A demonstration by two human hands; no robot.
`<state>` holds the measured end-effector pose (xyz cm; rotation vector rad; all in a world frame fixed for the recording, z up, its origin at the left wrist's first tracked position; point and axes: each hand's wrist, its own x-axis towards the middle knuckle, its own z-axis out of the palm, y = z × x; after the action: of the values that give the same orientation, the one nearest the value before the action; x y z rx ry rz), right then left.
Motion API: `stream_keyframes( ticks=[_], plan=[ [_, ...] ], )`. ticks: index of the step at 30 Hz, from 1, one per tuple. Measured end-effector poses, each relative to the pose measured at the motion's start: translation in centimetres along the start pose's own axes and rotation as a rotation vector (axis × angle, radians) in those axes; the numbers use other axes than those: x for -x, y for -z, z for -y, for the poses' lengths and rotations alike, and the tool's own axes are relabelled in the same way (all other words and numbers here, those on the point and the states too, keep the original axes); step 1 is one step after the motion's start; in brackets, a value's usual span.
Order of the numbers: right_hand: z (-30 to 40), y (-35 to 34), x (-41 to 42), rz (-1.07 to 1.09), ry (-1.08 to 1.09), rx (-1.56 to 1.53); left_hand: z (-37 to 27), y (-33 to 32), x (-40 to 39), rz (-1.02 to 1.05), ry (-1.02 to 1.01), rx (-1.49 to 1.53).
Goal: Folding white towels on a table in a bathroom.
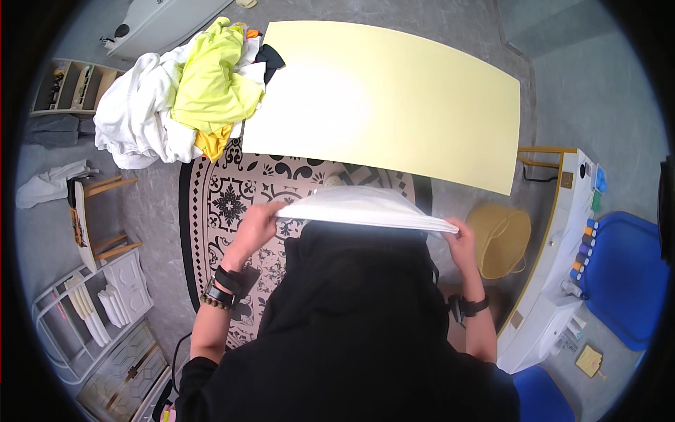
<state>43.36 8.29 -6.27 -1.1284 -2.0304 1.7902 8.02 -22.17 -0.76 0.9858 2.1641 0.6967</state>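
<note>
A white folded cloth [364,207] hangs stretched in front of my body, above the floor and short of the table's near edge. My left hand [257,228] pinches its left end, and my right hand [460,241] grips the right end. The edge between them is nearly straight, with layered fabric showing toward the right. Its lower part is hidden from this view. Past the cloth stands a pale yellow table [437,116]. At the table's left end lies a heap of clothes, with a lime-green garment [216,84] over white fabric [142,111] and a yellow piece [213,142] below.
A patterned rug [229,198] covers the floor under me. To my right are a woven basket [498,242] and a white cabinet [538,295] with several small bottles along it. At left stand a wooden-legged chair [87,227] and a white rack [79,322].
</note>
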Motion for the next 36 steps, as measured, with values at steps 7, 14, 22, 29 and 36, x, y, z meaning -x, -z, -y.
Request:
stream_keyframes(
  ticks=[7, 14, 22, 29, 36],
  plan=[
    [9.3, 3.3, -5.3, -0.275, 0.27, 0.164, -6.6, 7.9, -6.0, -0.273, -0.302, -0.162],
    [21.1, 7.6, -17.5, -0.419, 0.572, 0.273, -11.4, 15.9, -16.9, -0.548, -0.564, -0.146],
    [24.9, 12.5, -30.7, -0.443, 0.603, 0.302, -16.3, 19.2, -29.7, -0.561, -0.526, -0.035],
    [27.2, 15.9, -41.7, -0.359, 0.487, 0.232, -19.5, 21.5, -39.2, -0.595, -0.502, -0.097],
    [29.1, 17.6, -46.3, -0.387, 0.55, 0.081, -22.1, 23.2, -42.8, -0.62, -0.489, -0.096]
  ],
)
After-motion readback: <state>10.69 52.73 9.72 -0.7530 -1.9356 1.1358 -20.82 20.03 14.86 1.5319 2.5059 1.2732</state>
